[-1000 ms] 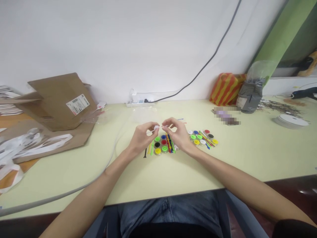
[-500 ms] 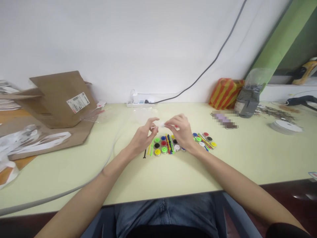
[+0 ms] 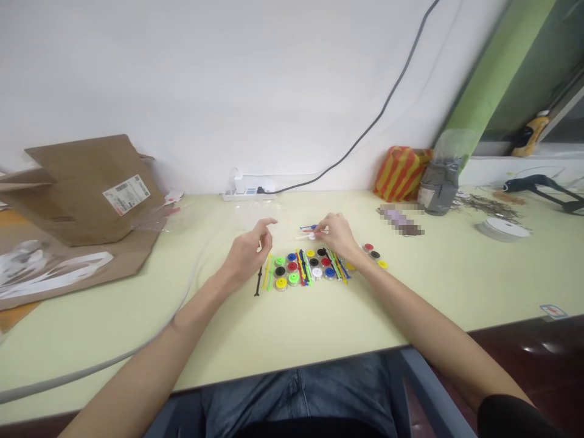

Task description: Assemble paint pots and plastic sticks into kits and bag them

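Note:
Small round coloured caps [image 3: 301,267] lie in a cluster on the pale yellow table [image 3: 319,316], with thin coloured plastic sticks [image 3: 303,266] among them. My right hand [image 3: 337,234] pinches a white stick with a small white cap on it [image 3: 311,235], just above the far side of the cluster. My left hand [image 3: 249,249] hovers to the left of the cluster with its fingers loosely curled and apart, holding nothing. A black stick [image 3: 258,281] lies near that hand.
A brown cardboard box [image 3: 91,188] and white strips [image 3: 50,271] sit at the left. A white power strip [image 3: 249,185] with a grey cable lies by the wall. A striped bag [image 3: 399,173], a grey bag [image 3: 438,179] and a tape roll [image 3: 502,228] are at the right.
My hands have come apart: the left let go and drew back to the left. The right kept the white piece and moved it right and down toward the far side of the cluster.

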Demonstrator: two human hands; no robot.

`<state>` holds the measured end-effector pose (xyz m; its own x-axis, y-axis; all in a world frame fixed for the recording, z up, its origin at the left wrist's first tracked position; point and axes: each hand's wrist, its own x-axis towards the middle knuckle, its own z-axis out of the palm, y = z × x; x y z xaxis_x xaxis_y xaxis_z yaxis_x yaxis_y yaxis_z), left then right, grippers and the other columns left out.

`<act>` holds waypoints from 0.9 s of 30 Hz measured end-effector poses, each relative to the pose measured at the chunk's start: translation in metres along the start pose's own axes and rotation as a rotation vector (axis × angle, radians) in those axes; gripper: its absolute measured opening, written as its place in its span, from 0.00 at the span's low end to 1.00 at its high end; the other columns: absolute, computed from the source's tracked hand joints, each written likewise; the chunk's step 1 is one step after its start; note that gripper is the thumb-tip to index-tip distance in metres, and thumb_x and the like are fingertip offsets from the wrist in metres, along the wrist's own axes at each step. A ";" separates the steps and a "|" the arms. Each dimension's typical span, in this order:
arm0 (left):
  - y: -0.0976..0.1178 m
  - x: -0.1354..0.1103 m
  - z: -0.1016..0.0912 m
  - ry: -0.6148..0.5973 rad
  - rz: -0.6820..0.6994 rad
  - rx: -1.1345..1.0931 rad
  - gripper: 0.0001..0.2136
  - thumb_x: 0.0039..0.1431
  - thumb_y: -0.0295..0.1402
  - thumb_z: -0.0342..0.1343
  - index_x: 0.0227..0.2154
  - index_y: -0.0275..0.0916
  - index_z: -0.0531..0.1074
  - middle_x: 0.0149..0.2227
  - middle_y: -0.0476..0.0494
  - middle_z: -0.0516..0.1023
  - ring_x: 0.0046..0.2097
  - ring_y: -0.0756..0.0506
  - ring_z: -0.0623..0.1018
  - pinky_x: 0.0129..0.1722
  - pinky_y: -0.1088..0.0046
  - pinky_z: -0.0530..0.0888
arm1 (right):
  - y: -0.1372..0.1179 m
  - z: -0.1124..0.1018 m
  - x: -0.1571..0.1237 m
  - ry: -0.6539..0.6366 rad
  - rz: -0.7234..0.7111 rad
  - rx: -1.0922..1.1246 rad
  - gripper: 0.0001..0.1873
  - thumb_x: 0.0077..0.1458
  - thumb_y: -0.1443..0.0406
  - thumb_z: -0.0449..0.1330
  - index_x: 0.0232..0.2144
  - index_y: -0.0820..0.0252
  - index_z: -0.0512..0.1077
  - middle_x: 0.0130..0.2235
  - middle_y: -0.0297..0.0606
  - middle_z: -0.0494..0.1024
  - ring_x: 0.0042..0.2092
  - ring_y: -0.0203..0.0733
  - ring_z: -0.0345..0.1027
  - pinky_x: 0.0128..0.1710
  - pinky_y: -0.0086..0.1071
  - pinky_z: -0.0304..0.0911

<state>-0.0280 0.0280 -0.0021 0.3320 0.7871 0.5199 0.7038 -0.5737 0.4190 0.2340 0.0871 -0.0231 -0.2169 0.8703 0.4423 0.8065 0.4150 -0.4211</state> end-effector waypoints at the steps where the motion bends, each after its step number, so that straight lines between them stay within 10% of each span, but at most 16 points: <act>1: 0.000 0.000 0.000 -0.003 -0.002 0.001 0.18 0.65 0.30 0.45 0.57 0.42 0.62 0.30 0.52 0.72 0.30 0.50 0.72 0.37 0.75 0.68 | 0.001 -0.001 0.000 -0.015 0.006 -0.021 0.04 0.55 0.66 0.65 0.32 0.56 0.82 0.38 0.44 0.76 0.45 0.50 0.61 0.44 0.39 0.58; 16: -0.011 0.004 -0.005 -0.085 0.013 0.317 0.16 0.65 0.30 0.43 0.51 0.43 0.70 0.28 0.50 0.75 0.28 0.46 0.74 0.33 0.72 0.64 | 0.013 0.000 0.006 -0.035 0.120 -0.205 0.05 0.58 0.63 0.63 0.36 0.57 0.79 0.41 0.45 0.75 0.47 0.52 0.58 0.43 0.39 0.52; 27: -0.019 0.004 -0.012 -0.296 -0.019 0.451 0.12 0.61 0.28 0.43 0.34 0.42 0.72 0.31 0.43 0.80 0.33 0.42 0.76 0.30 0.68 0.59 | -0.056 0.005 -0.022 -0.033 -0.260 0.049 0.07 0.62 0.67 0.59 0.37 0.56 0.78 0.40 0.42 0.74 0.46 0.49 0.60 0.46 0.40 0.56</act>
<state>-0.0477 0.0395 0.0010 0.4333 0.8641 0.2561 0.8897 -0.4554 0.0316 0.1913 0.0465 -0.0131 -0.4322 0.7403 0.5149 0.6936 0.6378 -0.3349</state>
